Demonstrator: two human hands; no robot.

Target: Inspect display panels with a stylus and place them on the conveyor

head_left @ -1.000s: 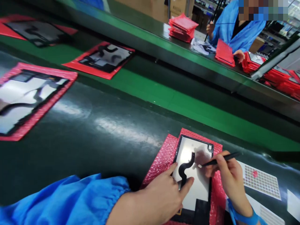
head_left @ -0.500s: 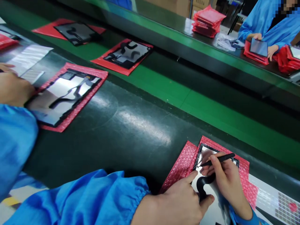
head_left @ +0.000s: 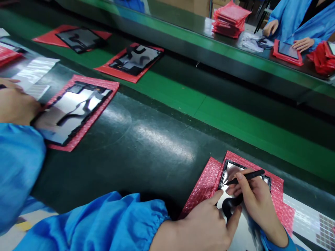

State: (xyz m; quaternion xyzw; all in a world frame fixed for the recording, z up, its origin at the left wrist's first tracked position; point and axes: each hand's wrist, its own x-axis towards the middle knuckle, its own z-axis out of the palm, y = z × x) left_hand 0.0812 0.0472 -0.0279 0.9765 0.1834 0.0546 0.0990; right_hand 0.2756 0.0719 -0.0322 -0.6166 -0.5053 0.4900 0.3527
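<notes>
A display panel (head_left: pixel 238 230) with a silvery back, a black frame and a curved black flex cable (head_left: pixel 228 206) lies on pink bubble-wrap bags (head_left: pixel 199 186) at the lower right. My left hand (head_left: pixel 201 223) rests on its left side, index finger stretched to the frame and thumb apart near the cable. The other fingers are mostly hidden below the hand. In my right hand (head_left: pixel 258 200), black tweezers (head_left: pixel 248 176) are gripped between thumb and fingers. Their tips point at the panel's left edge, near my left index finger.
Another panel (head_left: pixel 74 111) lies on pink bubble wrap at left, beside a co-worker's hand (head_left: pixel 18 101). Two panels on red bags (head_left: pixel 115 71) sit on the green belt (head_left: pixel 183 92). A label sheet (head_left: pixel 309 214) is at right. Across the belt, a person handles a tablet-like panel (head_left: pixel 288 50).
My hands and the tweezers stay nearly in place. The bagged panels on the belt have shifted slightly left. The person across has lowered a panel onto a red bag and taken one hand away.
</notes>
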